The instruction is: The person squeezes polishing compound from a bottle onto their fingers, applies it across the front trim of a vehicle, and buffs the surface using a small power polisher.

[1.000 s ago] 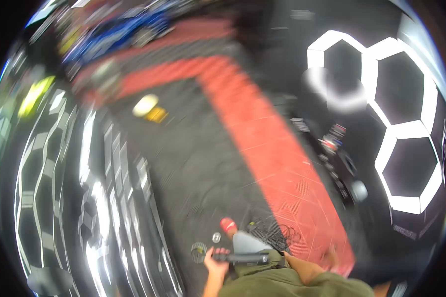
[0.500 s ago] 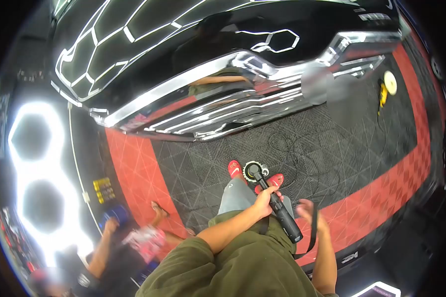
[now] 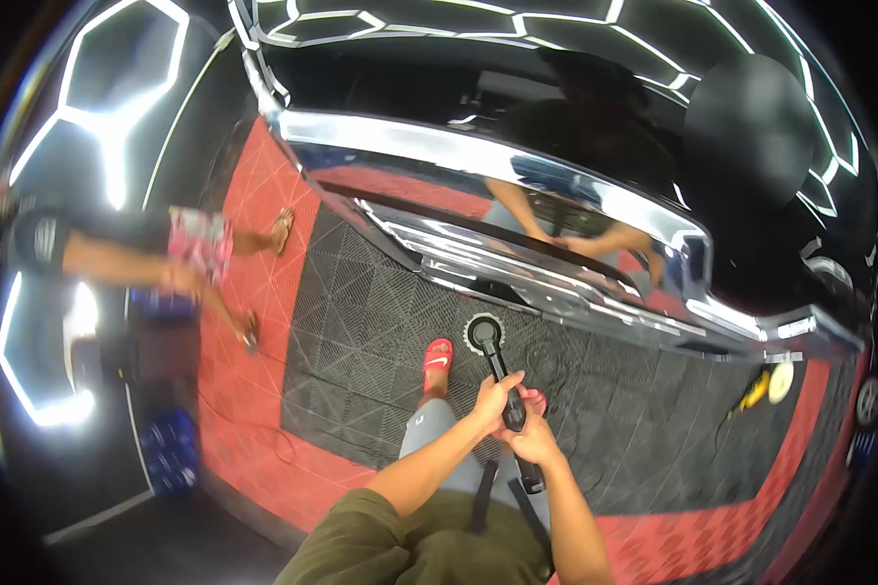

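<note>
A long black cordless polisher (image 3: 497, 363) is held out low before me, its round head with a white-edged pad (image 3: 484, 334) pointing at the car's front. My left hand (image 3: 494, 403) wraps its upper handle. Lower on the handle, my right hand (image 3: 534, 437) is closed around it too, while the butt end sticks out below the fingers. The pad is apart from the black car's chrome grille (image 3: 458, 249), hanging over the dark floor. A dark strap (image 3: 483, 497) hangs near my waist.
At the left stands another person (image 3: 127, 258) in patterned shorts. A yellow polisher with a pale pad (image 3: 756, 392) lies on the floor at right. Thin cords run across the dark tiles (image 3: 341, 322) and red border (image 3: 249, 409). A blue object (image 3: 171, 450) sits lower left.
My right hand, loose beside the polisher before, has closed on its handle. My view has turned and I stand nearer the grille's left side. The other person has risen from a low position.
</note>
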The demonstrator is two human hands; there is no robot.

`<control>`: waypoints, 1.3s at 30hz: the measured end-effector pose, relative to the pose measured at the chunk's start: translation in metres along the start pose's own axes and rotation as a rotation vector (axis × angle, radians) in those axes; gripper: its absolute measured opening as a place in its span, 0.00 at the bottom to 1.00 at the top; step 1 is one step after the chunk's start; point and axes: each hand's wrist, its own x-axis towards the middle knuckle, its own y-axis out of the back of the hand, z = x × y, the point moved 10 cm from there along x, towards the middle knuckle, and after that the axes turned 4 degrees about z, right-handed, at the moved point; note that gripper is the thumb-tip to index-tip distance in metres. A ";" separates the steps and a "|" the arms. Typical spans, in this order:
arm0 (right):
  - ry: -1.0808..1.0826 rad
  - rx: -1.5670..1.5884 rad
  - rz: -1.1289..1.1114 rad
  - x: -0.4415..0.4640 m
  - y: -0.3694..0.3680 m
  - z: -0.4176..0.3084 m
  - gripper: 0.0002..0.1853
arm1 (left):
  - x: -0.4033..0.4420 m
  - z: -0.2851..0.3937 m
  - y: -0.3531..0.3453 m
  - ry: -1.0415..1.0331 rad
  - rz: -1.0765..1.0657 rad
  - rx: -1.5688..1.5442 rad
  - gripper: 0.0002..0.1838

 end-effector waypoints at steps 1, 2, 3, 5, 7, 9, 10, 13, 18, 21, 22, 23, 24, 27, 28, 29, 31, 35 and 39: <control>0.044 -0.027 0.057 0.013 0.009 -0.001 0.38 | 0.019 0.006 0.000 -0.093 0.029 0.007 0.10; -0.003 0.011 -0.032 0.032 0.001 0.019 0.38 | 0.031 0.006 0.008 -0.169 0.072 0.025 0.10; -0.027 -0.042 -0.007 0.041 0.004 0.022 0.37 | 0.041 0.008 0.002 -0.210 0.034 -0.001 0.10; -0.036 -0.065 0.029 0.059 0.014 0.027 0.35 | 0.059 0.010 -0.004 -0.306 0.033 0.025 0.11; -0.014 -0.110 0.035 0.073 0.013 0.046 0.35 | 0.076 0.009 -0.007 -0.338 0.039 0.009 0.11; -0.091 -0.010 -0.003 0.082 0.014 0.043 0.35 | 0.087 0.012 -0.007 -0.381 0.054 0.074 0.09; -0.093 -0.028 -0.008 0.084 0.007 0.053 0.35 | 0.093 0.009 -0.003 -0.377 0.054 0.055 0.09; -0.086 -0.104 0.044 0.099 0.004 0.063 0.39 | 0.109 0.010 0.000 -0.345 0.053 0.101 0.09; 0.101 -0.104 0.102 0.109 -0.015 0.045 0.51 | 0.109 0.033 0.026 -0.429 0.116 0.200 0.09; 0.014 -0.101 -0.015 0.122 -0.047 0.036 0.48 | 0.105 0.054 0.049 -0.444 0.106 0.103 0.08; 0.053 -0.106 0.012 0.126 -0.055 0.027 0.46 | 0.106 0.062 0.058 -0.479 0.083 0.047 0.07; 0.095 -0.118 0.041 0.132 -0.060 0.019 0.44 | 0.105 0.070 0.064 -0.468 0.084 0.002 0.06; 0.087 -0.123 0.044 0.137 -0.066 0.015 0.44 | 0.104 0.080 0.069 -0.493 0.085 -0.012 0.06; 0.106 -0.192 0.027 0.152 -0.085 0.006 0.40 | 0.107 0.102 0.084 -0.512 0.096 0.022 0.06; 0.101 -0.199 0.024 0.154 -0.090 0.005 0.40 | 0.105 0.107 0.089 -0.506 0.097 0.015 0.06; 0.103 -0.192 0.011 0.154 -0.093 -0.005 0.40 | 0.106 0.112 0.093 -0.509 0.107 0.056 0.07; 0.110 -0.182 0.004 0.155 -0.098 -0.017 0.38 | 0.102 0.123 0.096 -0.526 0.129 0.090 0.08; 0.097 -0.198 0.026 0.155 -0.096 -0.029 0.39 | 0.103 0.126 0.098 -0.524 0.155 0.093 0.09; 0.121 -0.227 -0.016 0.162 -0.092 -0.039 0.34 | 0.099 0.129 0.097 -0.487 0.210 0.007 0.08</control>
